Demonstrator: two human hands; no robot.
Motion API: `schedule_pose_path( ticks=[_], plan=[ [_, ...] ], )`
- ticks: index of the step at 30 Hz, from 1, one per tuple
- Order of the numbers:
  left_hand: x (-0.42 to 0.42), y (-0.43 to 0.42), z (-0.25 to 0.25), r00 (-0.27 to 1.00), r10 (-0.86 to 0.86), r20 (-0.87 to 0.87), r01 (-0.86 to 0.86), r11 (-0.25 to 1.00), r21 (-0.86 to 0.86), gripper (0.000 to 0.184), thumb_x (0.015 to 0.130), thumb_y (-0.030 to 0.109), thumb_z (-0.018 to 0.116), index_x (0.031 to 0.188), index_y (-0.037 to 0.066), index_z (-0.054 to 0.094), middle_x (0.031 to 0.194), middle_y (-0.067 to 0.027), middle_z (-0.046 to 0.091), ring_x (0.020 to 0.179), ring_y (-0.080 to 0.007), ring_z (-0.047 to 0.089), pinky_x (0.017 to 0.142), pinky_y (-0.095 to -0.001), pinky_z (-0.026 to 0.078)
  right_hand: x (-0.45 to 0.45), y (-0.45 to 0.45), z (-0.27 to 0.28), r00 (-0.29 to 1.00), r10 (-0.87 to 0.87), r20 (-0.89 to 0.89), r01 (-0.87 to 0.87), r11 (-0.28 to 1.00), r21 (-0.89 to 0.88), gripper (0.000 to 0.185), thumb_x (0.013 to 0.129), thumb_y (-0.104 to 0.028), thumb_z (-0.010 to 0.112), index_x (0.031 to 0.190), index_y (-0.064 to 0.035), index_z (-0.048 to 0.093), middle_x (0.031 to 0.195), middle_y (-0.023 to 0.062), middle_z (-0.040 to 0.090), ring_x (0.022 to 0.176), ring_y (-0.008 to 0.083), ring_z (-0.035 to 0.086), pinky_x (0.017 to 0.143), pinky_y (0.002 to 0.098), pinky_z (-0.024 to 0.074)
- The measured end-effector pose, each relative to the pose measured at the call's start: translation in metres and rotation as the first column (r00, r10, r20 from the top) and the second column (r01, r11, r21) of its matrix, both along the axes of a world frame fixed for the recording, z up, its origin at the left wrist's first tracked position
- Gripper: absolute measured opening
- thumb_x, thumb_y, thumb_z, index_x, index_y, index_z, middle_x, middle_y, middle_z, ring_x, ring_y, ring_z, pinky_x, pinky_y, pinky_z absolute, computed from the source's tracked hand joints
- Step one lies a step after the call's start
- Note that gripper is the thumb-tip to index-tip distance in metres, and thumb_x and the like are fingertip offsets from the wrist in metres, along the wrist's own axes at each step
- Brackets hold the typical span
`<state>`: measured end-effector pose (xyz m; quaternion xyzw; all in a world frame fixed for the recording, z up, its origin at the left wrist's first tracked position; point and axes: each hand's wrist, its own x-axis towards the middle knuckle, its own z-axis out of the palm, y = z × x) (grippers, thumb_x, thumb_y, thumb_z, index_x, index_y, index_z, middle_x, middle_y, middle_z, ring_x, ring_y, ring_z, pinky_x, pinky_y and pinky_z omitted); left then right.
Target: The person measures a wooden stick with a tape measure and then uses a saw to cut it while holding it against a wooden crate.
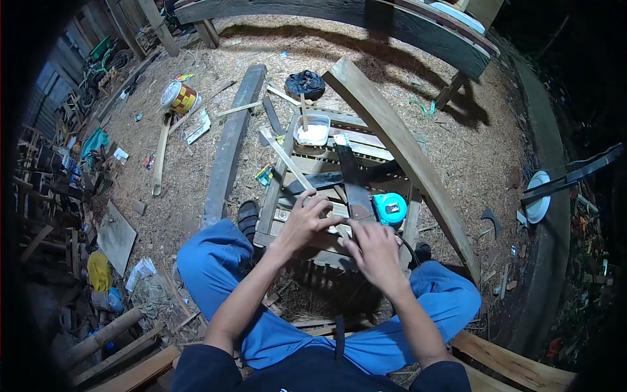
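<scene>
My left hand point(304, 222) is closed on a thin wood strip point(285, 159), which slants away to the upper left over a slatted wooden crate point(264, 225). My right hand point(375, 248) is close by on the right, fingers bent and pinched near the strip's lower end; what they hold is hidden. Just beyond the fingers lies a long dark flat piece point(349, 170) with a brown near end, its kind unclear. A teal tape measure point(390, 209) rests on the crate right of it. Farther back stands a clear tub point(312, 134) with white contents and a stick.
A long curved plank point(398, 140) leans along the right side. On the left lies a dark timber beam point(236, 140). A patterned bucket point(179, 98), a black plastic bag point(305, 85) and wood scraps lie on the shavings-covered ground. A heavy wooden bench point(326, 19) spans the back.
</scene>
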<state>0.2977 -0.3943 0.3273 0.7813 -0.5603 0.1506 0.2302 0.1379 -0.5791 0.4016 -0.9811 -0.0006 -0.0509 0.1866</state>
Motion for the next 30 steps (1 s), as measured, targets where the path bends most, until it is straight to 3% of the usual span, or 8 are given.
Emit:
schedule_pose_path(
  ticks=[1, 5, 12, 15, 18, 22, 24, 30],
  plan=[
    [-0.001, 0.003, 0.007, 1.000, 0.019, 0.008, -0.018, 0.999, -0.048, 0.034, 0.082, 0.020, 0.077, 0.115, 0.029, 0.079, 0.111, -0.0020, 0.066, 0.119, -0.0209, 0.065, 0.116, -0.0499, 0.041, -0.005, 0.005, 0.001, 0.997, 0.015, -0.082, -0.018, 0.999, -0.029, 0.043, 0.105, -0.027, 0.065, 0.144, -0.0082, 0.059, 0.109, 0.0132, 0.069, 0.113, 0.0300, 0.067, 0.097, 0.0485, 0.0503],
    [-0.006, 0.013, 0.023, 0.994, 0.111, -0.015, -0.112, 0.984, -0.136, 0.035, 0.082, 0.019, 0.082, 0.116, 0.029, 0.079, 0.106, -0.0008, 0.067, 0.111, -0.0229, 0.068, 0.113, -0.0506, 0.044, -0.010, 0.010, -0.005, 0.998, -0.038, 0.053, 0.030, 0.990, 0.136, 0.035, 0.106, -0.023, 0.064, 0.136, -0.0065, 0.060, 0.098, 0.0131, 0.069, 0.089, 0.0345, 0.073, 0.070, 0.0500, 0.0574],
    [-0.020, 0.014, 0.026, 0.949, -0.080, -0.306, 0.064, 0.996, -0.064, 0.041, 0.082, 0.021, 0.085, 0.123, 0.021, 0.080, 0.102, -0.0042, 0.063, 0.106, -0.0253, 0.065, 0.118, -0.0536, 0.039, -0.004, -0.005, -0.005, 0.999, -0.027, 0.023, 0.019, 0.955, 0.296, 0.030, 0.103, -0.026, 0.068, 0.127, -0.0077, 0.065, 0.102, 0.0146, 0.068, 0.101, 0.0347, 0.069, 0.082, 0.0499, 0.0565],
    [-0.019, 0.008, 0.007, 0.955, -0.073, -0.289, 0.082, 0.996, 0.017, 0.037, 0.085, 0.020, 0.084, 0.121, 0.021, 0.080, 0.100, -0.0049, 0.062, 0.102, -0.0258, 0.064, 0.118, -0.0532, 0.038, 0.007, -0.023, -0.003, 0.973, -0.183, 0.139, 0.166, 0.978, 0.125, 0.042, 0.100, -0.026, 0.072, 0.135, -0.0052, 0.064, 0.129, 0.0225, 0.060, 0.122, 0.0417, 0.057, 0.105, 0.0541, 0.0462],
    [-0.017, 0.003, 0.005, 0.949, -0.089, -0.304, 0.099, 0.995, 0.020, 0.033, 0.087, 0.021, 0.083, 0.120, 0.022, 0.080, 0.101, -0.0054, 0.062, 0.102, -0.0264, 0.064, 0.114, -0.0519, 0.040, 0.021, -0.058, -0.027, 0.902, -0.318, 0.291, 0.363, 0.924, -0.117, 0.056, 0.096, -0.026, 0.075, 0.144, -0.0023, 0.057, 0.136, 0.0251, 0.056, 0.125, 0.0439, 0.055, 0.109, 0.0559, 0.0428],
    [-0.021, 0.000, 0.002, 0.939, -0.062, -0.337, 0.075, 0.997, 0.026, 0.035, 0.087, 0.024, 0.084, 0.122, 0.022, 0.081, 0.101, -0.0064, 0.063, 0.100, -0.0271, 0.063, 0.102, -0.0476, 0.044, 0.031, -0.070, -0.038, 0.921, -0.372, 0.114, 0.381, 0.923, -0.064, 0.074, 0.088, -0.028, 0.083, 0.148, 0.0007, 0.051, 0.137, 0.0264, 0.053, 0.125, 0.0455, 0.054, 0.111, 0.0569, 0.0412],
    [-0.025, -0.002, 0.000, 0.947, -0.046, -0.317, 0.061, 0.997, 0.037, 0.036, 0.088, 0.025, 0.083, 0.124, 0.022, 0.080, 0.100, -0.0061, 0.064, 0.098, -0.0264, 0.064, 0.095, -0.0448, 0.047, 0.035, -0.070, -0.035, 0.881, -0.469, 0.056, 0.462, 0.880, 0.112, 0.084, 0.080, -0.028, 0.088, 0.149, 0.0021, 0.049, 0.136, 0.0272, 0.050, 0.124, 0.0473, 0.054, 0.111, 0.0574, 0.0414],
    [-0.040, 0.001, 0.001, 0.937, -0.070, -0.343, 0.072, 0.997, -0.008, 0.035, 0.092, 0.028, 0.080, 0.126, 0.022, 0.080, 0.097, -0.0060, 0.063, 0.093, -0.0259, 0.064, 0.083, -0.0405, 0.047, 0.029, -0.067, -0.008, 0.881, -0.413, 0.233, 0.345, 0.895, 0.282, 0.073, 0.070, -0.006, 0.091, 0.136, -0.0045, 0.062, 0.119, 0.0182, 0.043, 0.111, 0.0386, 0.058, 0.096, 0.0486, 0.0539]
  ],
)
